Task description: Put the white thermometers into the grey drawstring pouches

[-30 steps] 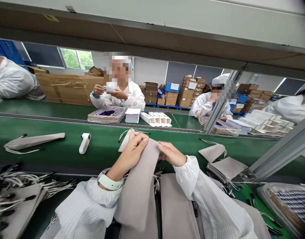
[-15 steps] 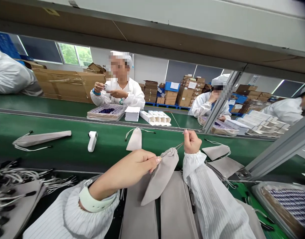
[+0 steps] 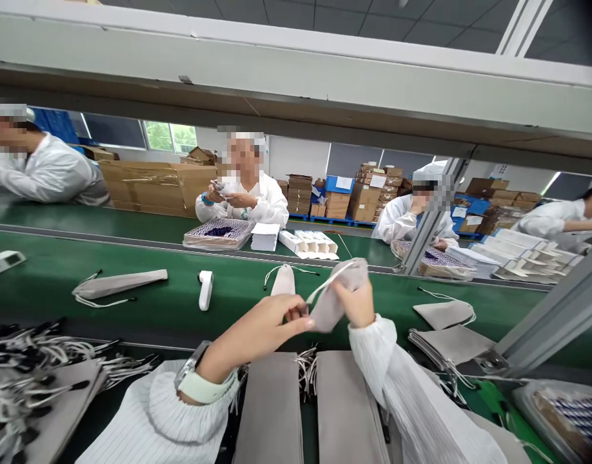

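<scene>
The right hand grips one grey drawstring pouch, contents hidden; the left hand pinches its white cord. Two pouch stacks lie below.

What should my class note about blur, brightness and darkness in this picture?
Head view: the held pouch looks softly smeared, probably from movement; same view, the white device looks crisper; same view, the window shows bright; same view, the top right corner falls to black.
</scene>
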### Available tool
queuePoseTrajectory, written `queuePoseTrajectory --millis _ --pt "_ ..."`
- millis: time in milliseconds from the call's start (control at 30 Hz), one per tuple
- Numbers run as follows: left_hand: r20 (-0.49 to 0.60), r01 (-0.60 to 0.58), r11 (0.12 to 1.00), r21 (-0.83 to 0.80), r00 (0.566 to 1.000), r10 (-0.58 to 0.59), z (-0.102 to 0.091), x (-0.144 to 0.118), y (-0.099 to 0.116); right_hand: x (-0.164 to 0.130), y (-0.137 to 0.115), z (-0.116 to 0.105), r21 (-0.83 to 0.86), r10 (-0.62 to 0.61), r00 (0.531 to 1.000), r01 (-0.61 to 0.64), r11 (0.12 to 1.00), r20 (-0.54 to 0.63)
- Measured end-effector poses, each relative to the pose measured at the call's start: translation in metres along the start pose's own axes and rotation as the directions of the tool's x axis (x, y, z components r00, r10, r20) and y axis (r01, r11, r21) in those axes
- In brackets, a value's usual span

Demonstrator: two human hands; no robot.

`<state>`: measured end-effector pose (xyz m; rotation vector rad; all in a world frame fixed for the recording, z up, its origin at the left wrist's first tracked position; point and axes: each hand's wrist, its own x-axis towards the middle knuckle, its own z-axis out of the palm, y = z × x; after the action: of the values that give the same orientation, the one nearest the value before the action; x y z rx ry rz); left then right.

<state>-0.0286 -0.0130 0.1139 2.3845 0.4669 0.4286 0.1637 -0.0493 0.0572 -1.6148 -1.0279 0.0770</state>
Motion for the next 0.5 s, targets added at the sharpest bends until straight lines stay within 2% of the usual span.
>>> queuePoseTrajectory --millis 33,100,167,267,333,400,433,500 --pt "0.039 0.031 0.994 0.104 0.999 -0.035 0.003 0.001 -0.007 0.012 0.012 -0.008 -0.184 0.108 0.991 -0.12 0.976 -0.073" --pt "0.112 0.083 0.959 0.271 0.987 -0.117 0.014 0.005 -0.02 0.027 0.036 -0.019 -0.448 0.273 0.956 -0.29 0.846 -0.102" --pt "0.176 0.101 0.929 0.357 0.969 -0.173 0.026 0.009 -0.031 0.03 0.057 -0.022 -0.574 0.384 0.922 -0.336 0.747 -0.04" --pt "0.245 0.08 0.912 0.402 0.951 -0.191 0.039 0.012 -0.037 0.021 0.077 -0.014 -0.66 0.454 0.89 -0.321 0.679 0.034" --pt "0.249 0.074 0.905 0.418 0.949 -0.193 0.04 0.012 -0.035 0.017 0.081 -0.009 -0.695 0.451 0.892 -0.301 0.653 0.038" --pt "0.239 0.068 0.915 0.398 0.955 -0.175 0.034 0.011 -0.029 0.019 0.073 -0.008 -0.71 0.401 0.916 -0.262 0.654 0.032" --pt "0.212 0.059 0.927 0.37 0.966 -0.146 0.029 0.01 -0.025 0.021 0.065 -0.01 -0.701 0.354 0.934 -0.227 0.676 0.038" --pt "0.06 0.032 0.957 0.289 0.997 -0.051 0.017 0.005 -0.015 0.023 0.037 -0.018 -0.574 0.184 0.981 -0.117 0.811 0.06"
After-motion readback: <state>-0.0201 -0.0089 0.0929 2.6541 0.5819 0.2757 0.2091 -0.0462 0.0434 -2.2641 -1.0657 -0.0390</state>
